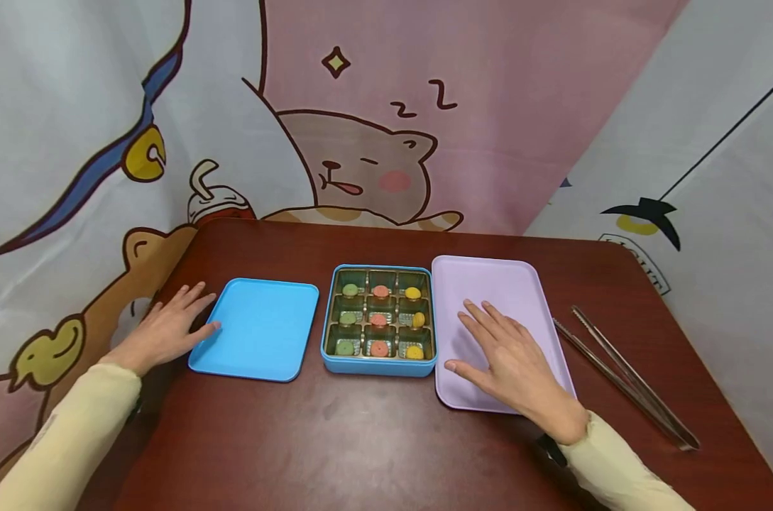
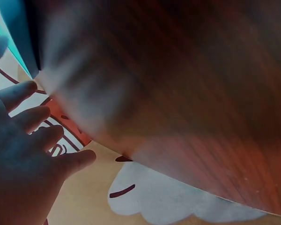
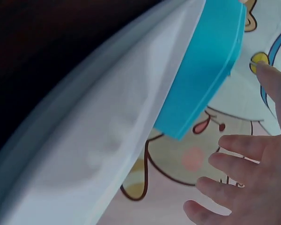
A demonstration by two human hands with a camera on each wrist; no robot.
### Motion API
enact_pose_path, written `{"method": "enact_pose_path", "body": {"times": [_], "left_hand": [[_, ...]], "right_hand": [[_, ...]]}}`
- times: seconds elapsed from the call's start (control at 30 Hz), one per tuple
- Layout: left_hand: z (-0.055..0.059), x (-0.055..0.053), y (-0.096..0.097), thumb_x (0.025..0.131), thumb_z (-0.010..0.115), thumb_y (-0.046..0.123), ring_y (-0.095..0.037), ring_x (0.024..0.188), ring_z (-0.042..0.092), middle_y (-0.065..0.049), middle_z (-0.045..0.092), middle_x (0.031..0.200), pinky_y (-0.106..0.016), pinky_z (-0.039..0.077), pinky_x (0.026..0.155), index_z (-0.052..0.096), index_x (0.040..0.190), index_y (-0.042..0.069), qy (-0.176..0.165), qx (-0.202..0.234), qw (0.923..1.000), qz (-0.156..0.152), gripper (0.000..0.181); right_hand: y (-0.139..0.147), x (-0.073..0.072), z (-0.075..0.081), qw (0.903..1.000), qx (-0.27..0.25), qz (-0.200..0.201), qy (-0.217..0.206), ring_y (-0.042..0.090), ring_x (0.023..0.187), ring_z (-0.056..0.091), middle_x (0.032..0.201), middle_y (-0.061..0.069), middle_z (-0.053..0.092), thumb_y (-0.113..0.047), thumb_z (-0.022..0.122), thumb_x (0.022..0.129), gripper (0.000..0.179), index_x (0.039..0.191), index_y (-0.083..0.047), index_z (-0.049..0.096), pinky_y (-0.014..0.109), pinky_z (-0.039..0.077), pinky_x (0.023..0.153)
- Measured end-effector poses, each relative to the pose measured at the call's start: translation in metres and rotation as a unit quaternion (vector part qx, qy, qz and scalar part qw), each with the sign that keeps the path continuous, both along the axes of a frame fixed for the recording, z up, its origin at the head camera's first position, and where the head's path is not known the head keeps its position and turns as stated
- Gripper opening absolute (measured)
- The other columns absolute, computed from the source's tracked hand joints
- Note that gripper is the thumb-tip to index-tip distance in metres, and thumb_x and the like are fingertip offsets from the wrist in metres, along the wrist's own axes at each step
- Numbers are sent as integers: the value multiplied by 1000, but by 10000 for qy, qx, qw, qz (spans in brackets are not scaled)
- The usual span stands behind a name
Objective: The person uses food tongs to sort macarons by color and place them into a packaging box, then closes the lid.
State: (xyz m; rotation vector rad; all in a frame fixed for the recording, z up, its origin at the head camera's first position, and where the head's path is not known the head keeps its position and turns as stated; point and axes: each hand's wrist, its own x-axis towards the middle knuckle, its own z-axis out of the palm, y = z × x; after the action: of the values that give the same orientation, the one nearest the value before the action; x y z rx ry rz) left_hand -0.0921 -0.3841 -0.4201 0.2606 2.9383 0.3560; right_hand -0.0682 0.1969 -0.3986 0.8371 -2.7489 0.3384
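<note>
My left hand [image 1: 165, 328], fingers spread, hovers at the left edge of a flat blue tray or lid [image 1: 258, 330] and holds nothing. Over a lilac tray [image 1: 488, 277] my right hand [image 1: 510, 362] is spread out, also holding nothing; in the right wrist view its fingers [image 3: 229, 192] are apart from the tray. Between the two trays stands a blue box [image 1: 378, 366] with a gold divided insert. Its compartments hold small round macaron-like pieces: a green column [image 1: 348, 319] at left, pink [image 1: 379, 320] in the middle, yellow [image 1: 418, 320] at right. One yellow piece stands on edge.
Metal tongs [image 1: 654, 403] lie on the dark red-brown table [image 1: 360, 440], right of the lilac tray, their tips apart and pointing away from me. A cartoon-printed cloth [image 1: 520, 106] hangs behind and beside the table.
</note>
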Motion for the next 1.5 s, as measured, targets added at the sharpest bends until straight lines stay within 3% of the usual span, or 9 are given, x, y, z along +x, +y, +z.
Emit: {"method": "enact_pose_path", "body": {"times": [0.4, 0.57, 0.7, 0.9, 1.0, 1.1, 1.23, 1.37, 1.5], "left_hand": [[1, -2, -1, 102, 64, 27, -59, 147, 23, -35, 31, 159, -80, 21, 109, 50, 147, -11, 106, -175, 9996, -194, 60], [2, 0, 3, 99, 65, 18, -59, 140, 34, -36, 34, 157, -75, 31, 108, 55, 140, -14, 148, -10, 9999, 78, 52], [5, 1, 10, 99, 64, 14, -60, 129, 46, -39, 39, 151, -74, 39, 102, 53, 139, -16, 183, 351, 9977, 559, 51], [10, 6, 17, 101, 59, 12, -52, 94, 64, -42, 60, 122, -73, 50, 85, 54, 134, -15, 715, 916, 9852, 1261, 43], [14, 9, 20, 100, 58, 10, -48, 87, 67, -39, 65, 114, -70, 54, 81, 57, 130, -14, 1088, 1247, 9771, 1335, 38], [21, 11, 23, 101, 57, 10, -42, 84, 69, -35, 69, 108, -56, 58, 74, 62, 128, -12, 1387, 1592, 9685, 1322, 34], [33, 15, 28, 104, 57, 16, -38, 89, 68, -30, 72, 109, -36, 48, 71, 66, 130, -6, 1425, 1971, 9582, 1506, 36], [44, 19, 32, 105, 57, 27, -32, 94, 65, -25, 72, 115, -31, 46, 72, 66, 135, 1, 1333, 2157, 9500, 1821, 41], [53, 24, 35, 105, 58, 31, -13, 90, 63, -20, 72, 115, -21, 45, 71, 68, 135, 3, 1426, 2367, 9399, 2008, 42]], "right_hand": [[-28, -2, -3, 9979, 239, 357, -479, 35, 150, 36, 163, 10, 41, -68, 69, 88, 93, 153, -4, 50, 61, 35, 114], [-33, -4, -6, 9972, 244, 433, -560, 35, 149, 39, 161, 12, 43, -67, 70, 88, 93, 153, -3, 50, 60, 36, 115], [-34, -5, -9, 9972, 241, 494, -508, 35, 148, 41, 159, 14, 46, -66, 71, 87, 93, 151, -2, 53, 60, 37, 114], [-33, -4, -10, 9964, 285, 531, -603, 35, 148, 40, 159, 14, 46, -67, 72, 87, 95, 152, -1, 50, 61, 37, 114], [-31, -3, -11, 9961, 275, 539, -636, 35, 149, 39, 160, 14, 45, -67, 72, 87, 96, 153, -1, 49, 62, 36, 114], [-30, -3, -12, 9962, 250, 537, -638, 36, 148, 40, 159, 15, 45, -66, 73, 86, 97, 153, 0, 49, 62, 36, 114], [-29, -3, -11, 9965, 220, 527, -606, 36, 147, 42, 159, 15, 46, -65, 74, 86, 96, 152, 0, 50, 62, 37, 113], [-29, -3, -11, 9965, 215, 504, -625, 36, 147, 42, 159, 15, 46, -65, 74, 86, 96, 152, 0, 50, 62, 37, 113], [-29, -3, -11, 9963, 210, 498, -671, 36, 147, 42, 159, 15, 46, -66, 74, 86, 97, 153, -1, 50, 62, 37, 113]]}}
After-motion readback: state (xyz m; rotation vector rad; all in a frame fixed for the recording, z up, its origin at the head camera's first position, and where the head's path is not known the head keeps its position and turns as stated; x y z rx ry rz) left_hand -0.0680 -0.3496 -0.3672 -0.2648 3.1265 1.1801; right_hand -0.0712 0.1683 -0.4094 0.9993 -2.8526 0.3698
